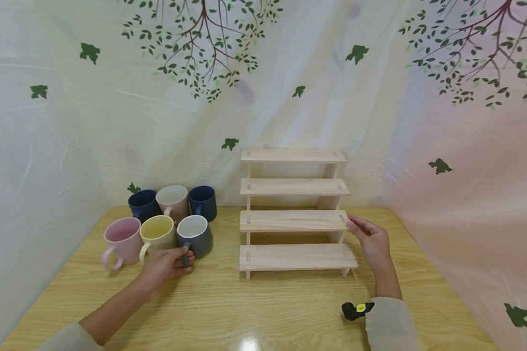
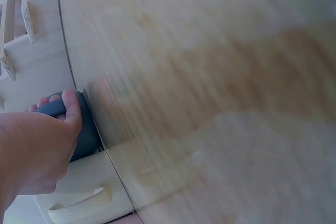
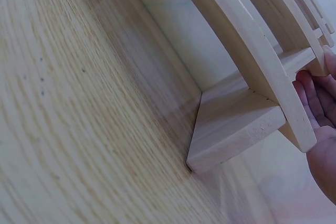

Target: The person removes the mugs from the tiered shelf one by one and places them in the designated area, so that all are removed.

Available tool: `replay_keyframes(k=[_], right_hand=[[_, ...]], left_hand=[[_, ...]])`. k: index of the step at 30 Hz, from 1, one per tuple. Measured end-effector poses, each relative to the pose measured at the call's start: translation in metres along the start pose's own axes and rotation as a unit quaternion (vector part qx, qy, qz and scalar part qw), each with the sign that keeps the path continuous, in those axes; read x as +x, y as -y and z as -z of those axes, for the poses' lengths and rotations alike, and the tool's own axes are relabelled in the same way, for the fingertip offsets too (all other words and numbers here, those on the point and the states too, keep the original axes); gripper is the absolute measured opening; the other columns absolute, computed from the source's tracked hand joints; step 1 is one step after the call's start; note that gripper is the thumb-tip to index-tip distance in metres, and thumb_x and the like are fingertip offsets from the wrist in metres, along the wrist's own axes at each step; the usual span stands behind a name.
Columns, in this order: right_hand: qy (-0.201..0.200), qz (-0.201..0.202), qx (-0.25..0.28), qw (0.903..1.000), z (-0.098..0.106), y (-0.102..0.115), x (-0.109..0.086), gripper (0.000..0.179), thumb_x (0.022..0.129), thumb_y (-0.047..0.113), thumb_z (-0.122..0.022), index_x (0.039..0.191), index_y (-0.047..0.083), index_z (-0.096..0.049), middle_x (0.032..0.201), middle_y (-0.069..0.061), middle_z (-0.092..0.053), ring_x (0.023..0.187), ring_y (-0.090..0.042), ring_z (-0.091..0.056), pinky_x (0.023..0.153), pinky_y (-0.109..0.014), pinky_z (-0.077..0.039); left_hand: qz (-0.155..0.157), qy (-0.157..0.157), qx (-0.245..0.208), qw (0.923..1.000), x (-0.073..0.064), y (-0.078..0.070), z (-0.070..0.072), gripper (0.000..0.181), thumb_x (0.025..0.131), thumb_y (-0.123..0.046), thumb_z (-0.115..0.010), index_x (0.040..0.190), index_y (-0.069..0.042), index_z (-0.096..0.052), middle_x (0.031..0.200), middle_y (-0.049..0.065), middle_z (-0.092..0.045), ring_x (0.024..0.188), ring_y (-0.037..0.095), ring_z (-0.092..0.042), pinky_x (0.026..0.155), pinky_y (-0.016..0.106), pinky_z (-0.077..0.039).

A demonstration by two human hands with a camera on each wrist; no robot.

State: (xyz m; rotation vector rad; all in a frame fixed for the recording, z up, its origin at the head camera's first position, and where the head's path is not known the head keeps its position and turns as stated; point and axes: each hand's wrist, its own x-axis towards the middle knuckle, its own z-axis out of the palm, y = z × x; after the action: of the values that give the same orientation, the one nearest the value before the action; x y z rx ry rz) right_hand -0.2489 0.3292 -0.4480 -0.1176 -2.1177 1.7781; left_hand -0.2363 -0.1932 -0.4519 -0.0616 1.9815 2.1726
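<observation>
Near the front of a cluster of mugs, my left hand [image 1: 160,270] grips the handle of a dark grey mug [image 1: 200,242] with a pale inside. The left wrist view shows the thumb over that handle, and the mug stands on the table. Beside it is a yellow mug [image 1: 158,229], its handle close to my left hand. My right hand [image 1: 373,242] pinches the right end of a tier on a stepped wooden shelf stand [image 1: 294,222], second from the bottom. In the right wrist view its fingers [image 3: 310,95] curl below the board's end.
A pink mug [image 1: 122,239] stands at the left front. Behind are two navy mugs, one at the left [image 1: 144,205] and one at the right [image 1: 203,202], with a beige mug [image 1: 173,201] between them. A printed cloth [image 1: 263,117] hangs behind the wooden table [image 1: 228,312].
</observation>
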Motion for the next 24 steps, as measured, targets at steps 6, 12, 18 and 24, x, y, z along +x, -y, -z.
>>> replay_keyframes(k=[6, 12, 18, 24], right_hand=[[0.003, 0.001, -0.009, 1.0, -0.001, 0.001, 0.001, 0.048, 0.096, 0.029, -0.074, 0.133, -0.001, -0.065, 0.113, 0.014, -0.072, 0.103, -0.001, -0.063, 0.087, -0.01, -0.051], [0.004, 0.0, -0.007, 1.0, -0.003, -0.001, 0.002, 0.048, 0.096, 0.03, -0.074, 0.133, -0.001, -0.066, 0.112, 0.013, -0.072, 0.102, -0.001, -0.064, 0.087, -0.01, -0.052], [0.007, 0.002, -0.01, 0.9999, -0.001, -0.005, 0.004, 0.049, 0.096, 0.032, -0.074, 0.132, 0.0, -0.067, 0.11, 0.016, -0.072, 0.102, -0.001, -0.065, 0.087, -0.01, -0.052], [0.01, 0.01, -0.009, 0.9999, 0.001, -0.005, 0.005, 0.048, 0.096, 0.031, -0.074, 0.132, 0.0, -0.067, 0.111, 0.016, -0.072, 0.1, 0.0, -0.066, 0.087, -0.011, -0.053]], left_hand=[[-0.007, 0.029, 0.016, 0.9994, -0.001, -0.002, 0.004, 0.029, 0.106, -0.011, -0.057, 0.118, 0.015, -0.061, 0.099, 0.008, -0.071, 0.092, 0.018, -0.071, 0.089, 0.039, -0.061], [-0.032, 0.004, 0.068, 0.9971, -0.006, -0.004, 0.007, 0.033, 0.105, -0.01, -0.06, 0.12, 0.02, -0.059, 0.103, 0.013, -0.068, 0.091, 0.02, -0.072, 0.088, 0.041, -0.061], [-0.146, -0.069, 0.317, 0.9345, -0.018, -0.015, 0.005, 0.029, 0.101, -0.02, -0.069, 0.111, 0.007, -0.071, 0.098, 0.013, -0.073, 0.085, 0.022, -0.071, 0.076, 0.028, -0.061], [-0.272, -0.099, 0.424, 0.8584, -0.022, -0.028, -0.001, 0.013, 0.095, -0.013, -0.075, 0.1, -0.001, -0.074, 0.093, 0.008, -0.075, 0.084, 0.023, -0.073, 0.074, 0.033, -0.062]])
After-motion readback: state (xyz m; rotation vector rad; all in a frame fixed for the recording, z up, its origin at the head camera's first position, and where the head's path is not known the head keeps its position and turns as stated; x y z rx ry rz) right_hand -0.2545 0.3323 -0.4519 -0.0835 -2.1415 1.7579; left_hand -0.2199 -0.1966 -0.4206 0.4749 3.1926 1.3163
